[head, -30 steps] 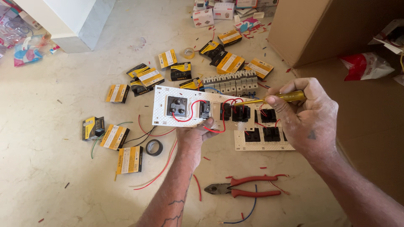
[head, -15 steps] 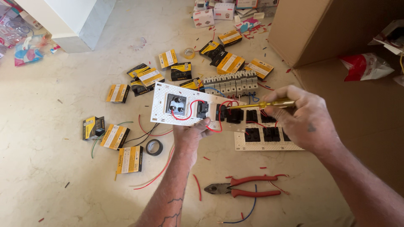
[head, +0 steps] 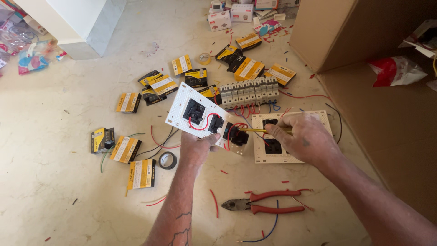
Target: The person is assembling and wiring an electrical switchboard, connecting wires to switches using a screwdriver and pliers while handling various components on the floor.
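On the marble floor (head: 68,191), a part-wired switch plate (head: 191,102) is gripped by the left hand (head: 196,148); beside it, the right hand (head: 302,139) fingers are closed on a screwdriver (head: 255,130) at one module, other modules unwired.

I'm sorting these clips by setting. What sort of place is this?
Probably a room under electrical fit-out, with work done on the stone floor: a wired switch plate, a row of circuit breakers, pliers, wire offcuts.

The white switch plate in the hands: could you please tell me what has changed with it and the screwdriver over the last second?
The left hand tilted the white switch plate steeper. The right hand dropped lower, laying the yellow screwdriver flatter, tip at the plate's black modules. Both grips, the red pliers and the second plate on the floor stayed put.
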